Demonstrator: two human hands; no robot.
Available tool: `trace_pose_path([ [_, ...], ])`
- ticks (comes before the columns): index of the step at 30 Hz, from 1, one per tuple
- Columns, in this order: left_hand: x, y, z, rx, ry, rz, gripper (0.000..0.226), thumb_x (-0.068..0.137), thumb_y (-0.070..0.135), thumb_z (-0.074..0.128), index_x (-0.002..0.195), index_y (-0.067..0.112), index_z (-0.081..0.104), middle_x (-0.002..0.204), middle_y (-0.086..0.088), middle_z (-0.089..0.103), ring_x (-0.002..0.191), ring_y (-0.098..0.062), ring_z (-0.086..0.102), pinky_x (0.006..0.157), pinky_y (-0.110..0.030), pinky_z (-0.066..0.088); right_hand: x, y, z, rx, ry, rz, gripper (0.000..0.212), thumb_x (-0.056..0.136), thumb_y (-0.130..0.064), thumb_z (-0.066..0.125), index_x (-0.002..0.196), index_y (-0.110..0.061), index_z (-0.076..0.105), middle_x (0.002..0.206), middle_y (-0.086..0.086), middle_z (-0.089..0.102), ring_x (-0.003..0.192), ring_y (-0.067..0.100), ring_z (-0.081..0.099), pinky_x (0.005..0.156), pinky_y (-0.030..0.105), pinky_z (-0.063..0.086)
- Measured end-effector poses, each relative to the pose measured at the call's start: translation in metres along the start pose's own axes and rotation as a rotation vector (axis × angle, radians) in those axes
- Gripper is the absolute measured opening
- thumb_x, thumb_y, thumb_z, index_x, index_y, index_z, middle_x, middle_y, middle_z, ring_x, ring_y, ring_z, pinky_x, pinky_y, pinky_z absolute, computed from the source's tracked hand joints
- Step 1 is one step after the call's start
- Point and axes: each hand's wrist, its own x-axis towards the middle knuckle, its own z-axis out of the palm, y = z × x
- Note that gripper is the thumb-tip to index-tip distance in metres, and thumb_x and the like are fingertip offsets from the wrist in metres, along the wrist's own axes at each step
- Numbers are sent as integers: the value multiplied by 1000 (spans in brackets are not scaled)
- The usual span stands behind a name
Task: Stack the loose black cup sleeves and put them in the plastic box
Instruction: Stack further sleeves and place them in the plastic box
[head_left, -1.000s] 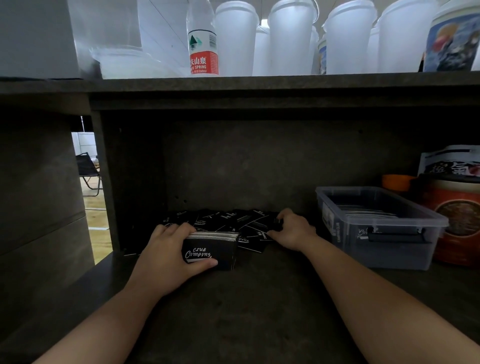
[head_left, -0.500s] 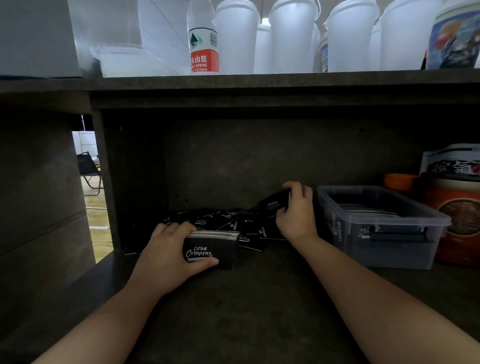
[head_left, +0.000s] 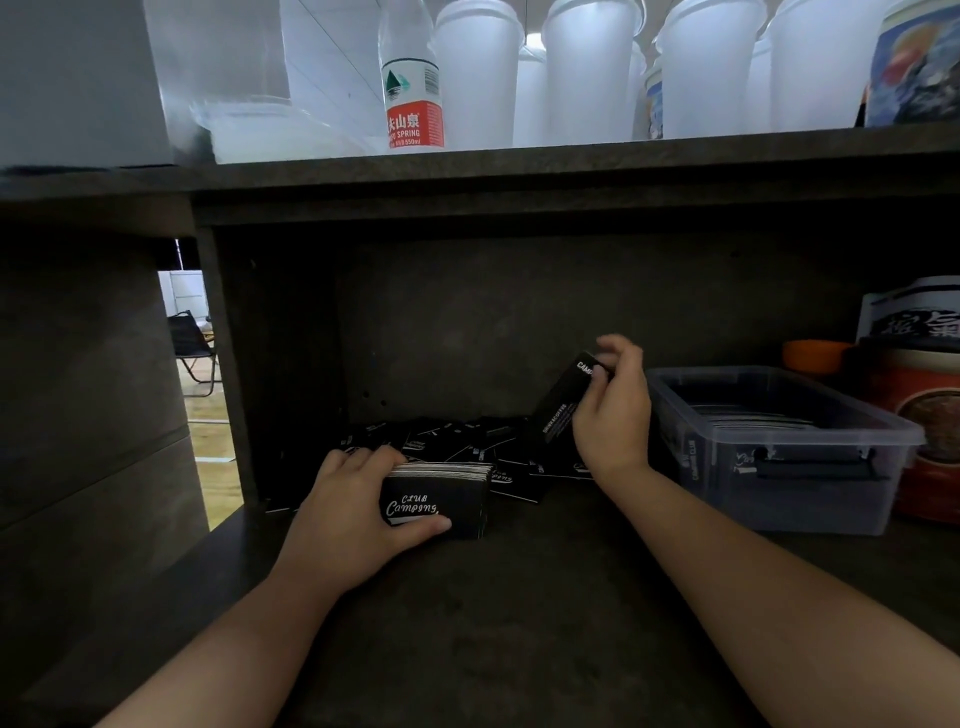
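Two bare hands work inside a dark shelf recess. Left hand (head_left: 347, 512) holds a thick stack of black cup sleeves (head_left: 439, 493) standing on edge on the shelf floor (head_left: 519, 623); thumb lies along the printed front face, fingers curl over the far side, grip closed around the stack. White "CLUB Camping" lettering shows on the front sleeve.

Right hand (head_left: 613, 415) is raised above the shelf floor, pinching a single black sleeve (head_left: 563, 402) between thumb and fingers. That sleeve is tilted, upper end at the fingertips, lower end pointing down toward the pile.

Loose black sleeves (head_left: 467, 441) lie scattered flat at the back of the recess, behind the stack and between the two hands, overlapping one another.

Clear plastic box (head_left: 779, 447), lid off, sits to the right of the right hand, near it but not touching. Sleeves are already lying inside it. A red-orange tin (head_left: 930, 415) stands behind the box.

Upper shelf carries a water bottle (head_left: 413, 104) with a red label and a row of white cups (head_left: 587, 73).
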Motion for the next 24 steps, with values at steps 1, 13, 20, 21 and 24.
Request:
trace_pose_path([
  [1, 0, 0, 0, 2, -1, -1, 73, 55, 84, 56, 112, 38, 51, 104, 21, 51, 99, -3, 36, 80, -25, 41, -1, -2, 1, 21, 18, 20, 32, 98, -3, 42, 125, -18, 50, 114, -3, 52, 104, 5, 49, 86, 8, 37],
  [13, 0, 0, -1, -67, 13, -49, 109, 57, 75, 70, 148, 33, 27, 148, 13, 38, 132, -10, 33, 107, -33, 38, -33, -29, 28, 355, -593, 383, 24, 99, -9, 49, 88, -19, 68, 91, -1, 67, 89, 12, 63, 78, 25, 51],
  [20, 1, -3, 2, -6, 47, -22, 80, 55, 81, 64, 118, 33, 52, 112, 16, 55, 110, -4, 42, 88, -26, 43, -44, -29, 35, 230, -902, 340, 26, 90, -14, 47, 86, -31, 67, 89, 12, 65, 84, 21, 58, 87, 51, 50],
  [21, 2, -3, 2, -10, 50, -22, 79, 55, 81, 63, 116, 34, 52, 111, 16, 54, 108, -4, 42, 88, -26, 44, -45, -31, 35, 239, -922, 334, 28, 92, -13, 46, 87, -29, 67, 90, 4, 65, 88, 18, 59, 88, 46, 49],
  [24, 2, -3, 2, -16, 54, -19, 76, 54, 81, 63, 113, 35, 52, 106, 17, 53, 104, -4, 42, 85, -28, 45, -54, -37, 35, 114, -1011, 119, 20, 100, -21, 45, 97, -24, 64, 96, -4, 66, 93, 11, 60, 84, 27, 46],
])
